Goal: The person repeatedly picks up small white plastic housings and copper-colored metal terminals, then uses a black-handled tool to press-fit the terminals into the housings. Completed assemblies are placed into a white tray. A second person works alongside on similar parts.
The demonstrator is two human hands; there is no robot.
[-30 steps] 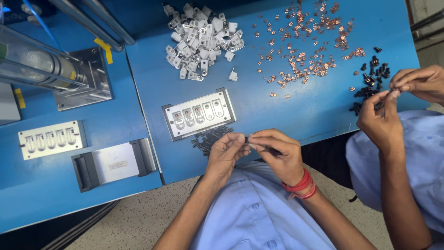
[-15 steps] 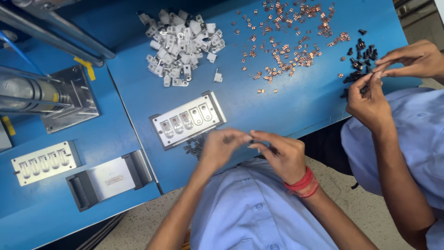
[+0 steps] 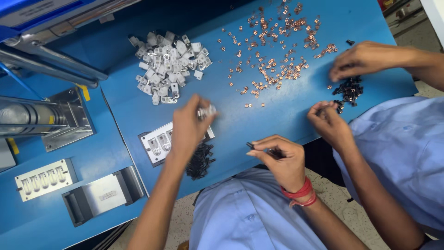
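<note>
A blue surface (image 3: 296,106) fills most of the view, smooth and evenly lit, with soft shadows and no glare. It is built of at least two blue panels that meet along a dark seam (image 3: 121,139) running diagonally. Along the upper left, grey metal bars (image 3: 51,69) cross above the surface, and a blue machine housing (image 3: 41,11) sits at the top edge. Below the surface's front edge lies a speckled, beige stone-like floor (image 3: 185,217); more of it shows at the upper right corner (image 3: 407,23), where dark lines cross it. No walls or windows are visible from this downward angle.
</note>
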